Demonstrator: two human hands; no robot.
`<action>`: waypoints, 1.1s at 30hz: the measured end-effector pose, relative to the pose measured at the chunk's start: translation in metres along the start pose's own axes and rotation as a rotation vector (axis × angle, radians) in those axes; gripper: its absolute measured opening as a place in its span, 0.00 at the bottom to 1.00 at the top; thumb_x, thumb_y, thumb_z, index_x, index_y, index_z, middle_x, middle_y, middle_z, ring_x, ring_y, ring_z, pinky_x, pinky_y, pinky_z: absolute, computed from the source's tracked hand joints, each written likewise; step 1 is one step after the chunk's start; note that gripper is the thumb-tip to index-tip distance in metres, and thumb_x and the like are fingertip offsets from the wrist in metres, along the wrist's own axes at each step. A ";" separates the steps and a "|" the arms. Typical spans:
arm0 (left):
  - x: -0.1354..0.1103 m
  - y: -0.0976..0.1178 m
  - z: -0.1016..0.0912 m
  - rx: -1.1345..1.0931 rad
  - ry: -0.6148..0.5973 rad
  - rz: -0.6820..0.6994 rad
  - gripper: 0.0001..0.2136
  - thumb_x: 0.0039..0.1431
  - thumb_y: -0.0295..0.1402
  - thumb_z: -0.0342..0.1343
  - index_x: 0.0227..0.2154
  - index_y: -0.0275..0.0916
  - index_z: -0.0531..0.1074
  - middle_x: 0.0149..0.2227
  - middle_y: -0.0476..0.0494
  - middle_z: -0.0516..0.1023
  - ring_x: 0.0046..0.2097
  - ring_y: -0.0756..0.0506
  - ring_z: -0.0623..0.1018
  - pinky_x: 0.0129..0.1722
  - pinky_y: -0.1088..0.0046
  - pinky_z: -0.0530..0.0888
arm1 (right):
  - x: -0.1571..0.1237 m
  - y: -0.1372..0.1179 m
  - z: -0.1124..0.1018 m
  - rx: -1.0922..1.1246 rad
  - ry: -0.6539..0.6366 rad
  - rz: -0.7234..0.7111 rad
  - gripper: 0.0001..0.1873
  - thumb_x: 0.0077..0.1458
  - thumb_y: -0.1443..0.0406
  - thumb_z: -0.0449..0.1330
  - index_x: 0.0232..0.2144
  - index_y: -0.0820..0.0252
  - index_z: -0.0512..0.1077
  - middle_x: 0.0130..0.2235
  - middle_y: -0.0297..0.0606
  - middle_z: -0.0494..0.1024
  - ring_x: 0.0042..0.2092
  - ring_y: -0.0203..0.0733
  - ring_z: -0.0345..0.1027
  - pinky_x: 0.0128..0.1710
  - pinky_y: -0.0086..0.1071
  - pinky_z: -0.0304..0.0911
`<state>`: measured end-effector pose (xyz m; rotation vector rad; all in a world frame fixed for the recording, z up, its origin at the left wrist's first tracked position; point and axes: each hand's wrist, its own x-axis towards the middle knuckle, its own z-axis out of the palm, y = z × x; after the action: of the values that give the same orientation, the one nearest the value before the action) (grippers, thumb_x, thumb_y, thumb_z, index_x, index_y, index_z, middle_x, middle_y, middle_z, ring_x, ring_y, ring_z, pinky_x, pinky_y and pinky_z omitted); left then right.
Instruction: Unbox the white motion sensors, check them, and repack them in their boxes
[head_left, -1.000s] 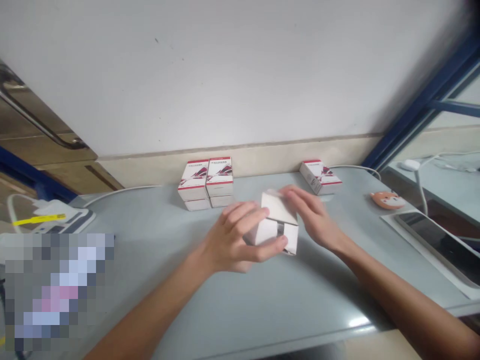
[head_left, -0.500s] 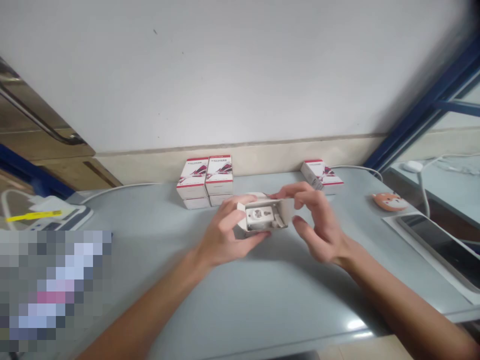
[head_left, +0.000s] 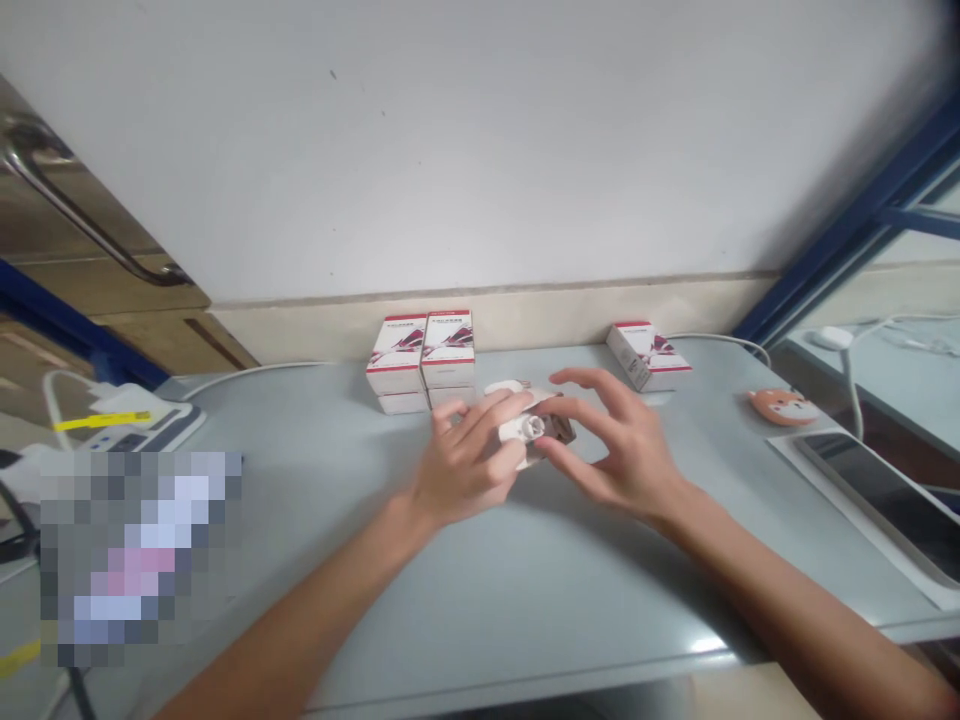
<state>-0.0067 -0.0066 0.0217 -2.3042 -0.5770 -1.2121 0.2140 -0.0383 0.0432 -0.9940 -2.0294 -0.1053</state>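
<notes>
The left hand (head_left: 469,462) is curled and holds the small open box (head_left: 531,432) firmly with its fingers. The box is between both hands, above the surface (head_left: 600,610). The right hand (head_left: 619,445) is wide open, and its fingertips (head_left: 564,418) are just beside the box; I cannot tell if they touch it. Behind the hands stand white boxes (head_left: 420,362).

head-worn | facing forward, downward | close above a grey counter (head_left: 570,610) | single view
</notes>
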 end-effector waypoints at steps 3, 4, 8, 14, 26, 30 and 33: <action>0.000 0.007 0.001 0.025 0.005 -0.013 0.14 0.63 0.28 0.63 0.33 0.44 0.61 0.54 0.38 0.84 0.54 0.42 0.83 0.48 0.62 0.64 | 0.002 0.001 -0.001 -0.017 0.024 -0.032 0.11 0.63 0.58 0.68 0.48 0.47 0.77 0.53 0.45 0.79 0.48 0.54 0.77 0.46 0.50 0.74; 0.000 0.008 0.002 0.024 -0.001 -0.009 0.14 0.63 0.29 0.64 0.34 0.44 0.61 0.54 0.38 0.84 0.54 0.42 0.83 0.49 0.62 0.65 | 0.003 0.002 -0.002 -0.023 0.032 -0.053 0.10 0.63 0.58 0.69 0.47 0.46 0.78 0.52 0.44 0.80 0.48 0.53 0.78 0.45 0.49 0.74; -0.001 0.006 0.005 -0.057 -0.059 -0.023 0.14 0.64 0.28 0.65 0.36 0.44 0.62 0.58 0.35 0.81 0.60 0.40 0.80 0.50 0.60 0.71 | 0.006 0.009 -0.013 -0.050 0.163 -0.162 0.13 0.62 0.63 0.69 0.49 0.43 0.78 0.46 0.41 0.82 0.46 0.52 0.78 0.46 0.48 0.74; -0.007 0.003 0.009 -0.167 -0.045 -0.036 0.18 0.58 0.19 0.63 0.38 0.44 0.61 0.59 0.31 0.77 0.64 0.37 0.76 0.51 0.58 0.80 | 0.002 0.052 -0.016 -0.259 0.236 0.174 0.06 0.65 0.60 0.65 0.43 0.50 0.80 0.45 0.41 0.83 0.45 0.52 0.78 0.45 0.44 0.71; -0.002 -0.006 0.004 -0.375 -0.216 -0.096 0.22 0.63 0.16 0.58 0.53 0.45 0.59 0.63 0.31 0.68 0.68 0.36 0.71 0.60 0.48 0.78 | -0.002 0.041 -0.011 -0.116 0.111 0.052 0.16 0.66 0.63 0.60 0.54 0.49 0.77 0.48 0.44 0.77 0.40 0.46 0.74 0.40 0.41 0.71; -0.001 -0.009 0.003 -0.359 -0.242 -0.139 0.22 0.64 0.17 0.58 0.54 0.44 0.60 0.63 0.31 0.68 0.67 0.36 0.71 0.60 0.49 0.78 | 0.002 0.024 -0.020 -0.114 -0.008 -0.271 0.13 0.63 0.63 0.64 0.50 0.49 0.79 0.51 0.44 0.75 0.45 0.50 0.73 0.45 0.46 0.71; -0.002 -0.011 0.002 -0.355 -0.240 -0.140 0.22 0.65 0.18 0.57 0.55 0.45 0.59 0.63 0.32 0.67 0.68 0.37 0.70 0.61 0.47 0.77 | 0.003 0.030 -0.019 -0.209 -0.149 -0.245 0.14 0.65 0.60 0.64 0.52 0.53 0.77 0.55 0.49 0.74 0.50 0.53 0.73 0.49 0.47 0.71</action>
<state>-0.0125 0.0027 0.0216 -2.7756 -0.6595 -1.1878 0.2458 -0.0234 0.0489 -0.8968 -2.3076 -0.3914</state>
